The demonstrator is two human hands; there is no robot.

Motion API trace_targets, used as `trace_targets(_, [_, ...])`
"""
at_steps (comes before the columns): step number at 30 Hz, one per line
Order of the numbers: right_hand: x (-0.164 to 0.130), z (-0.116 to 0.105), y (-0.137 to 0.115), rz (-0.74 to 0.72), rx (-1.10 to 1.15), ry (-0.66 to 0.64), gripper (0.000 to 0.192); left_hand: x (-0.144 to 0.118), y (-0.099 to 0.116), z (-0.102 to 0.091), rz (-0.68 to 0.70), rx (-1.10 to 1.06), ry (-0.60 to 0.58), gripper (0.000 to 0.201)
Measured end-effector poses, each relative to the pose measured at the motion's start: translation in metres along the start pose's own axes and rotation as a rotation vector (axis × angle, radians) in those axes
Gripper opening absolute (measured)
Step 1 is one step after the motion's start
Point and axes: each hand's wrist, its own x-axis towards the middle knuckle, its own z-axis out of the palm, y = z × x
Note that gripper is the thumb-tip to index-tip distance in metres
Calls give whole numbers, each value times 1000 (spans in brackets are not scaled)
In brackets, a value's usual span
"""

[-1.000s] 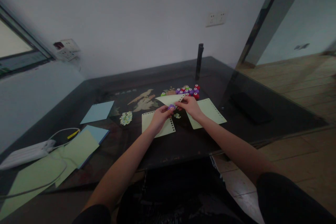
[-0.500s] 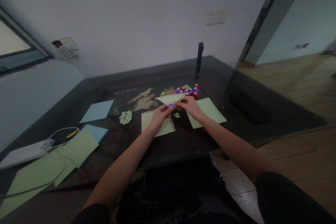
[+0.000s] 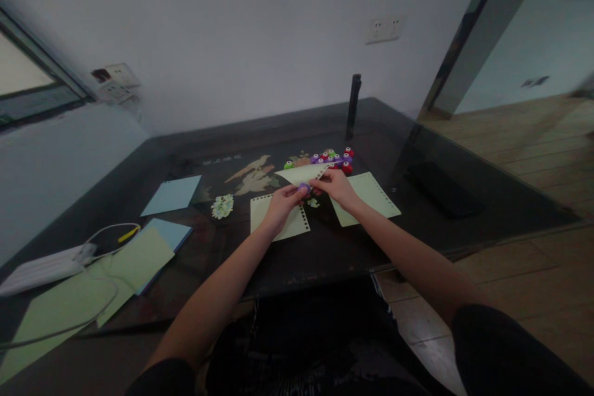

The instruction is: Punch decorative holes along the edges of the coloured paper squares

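Observation:
Above the middle of the table, my left hand [image 3: 282, 205] is closed on a small purple paper punch [image 3: 304, 187]. My right hand [image 3: 338, 189] pinches a pale green sheet [image 3: 299, 174], whose edge bears a row of punched holes and meets the punch. Beneath my left hand lies another sheet [image 3: 292, 226] with holes along its edges. A third holed sheet [image 3: 369, 198] is under my right wrist. Small paper cutouts [image 3: 313, 203] lie between the hands, and a larger pile of cutouts [image 3: 223, 206] is to the left.
Several red, purple and green punches [image 3: 331, 158] cluster behind the sheet. A black upright stick [image 3: 353, 106] stands at the back. Blue paper [image 3: 171, 195], green paper [image 3: 60, 315] and a white power strip [image 3: 46, 266] with cables lie at left. A dark flat object [image 3: 443, 190] lies at right.
The purple punch shows slightly more between my fingers. Both hands and the sheet stay almost in place.

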Motion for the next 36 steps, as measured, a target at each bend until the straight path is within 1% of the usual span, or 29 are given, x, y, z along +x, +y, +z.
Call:
trace_targets(7, [0,0,2,0,1,-4,26,2,-3,-2,-3,-46,5,32])
trace_targets(12, [1,0,4,4,-10,2,25,2,-3,-2,-40,-44,20,37])
trace_targets(15, [0,0,3,12,-9,1,24,2,-4,-3,-52,-32,23,36])
trace_targets(20, [0,0,2,4,-5,-9,23,3,-5,-3,-35,-13,21,35])
trace_targets(31, [1,0,4,9,-46,2,20,1,-5,0,-20,-77,42,29])
trace_targets(36, [1,0,2,7,-44,-3,20,1,-5,1,-5,-74,54,27])
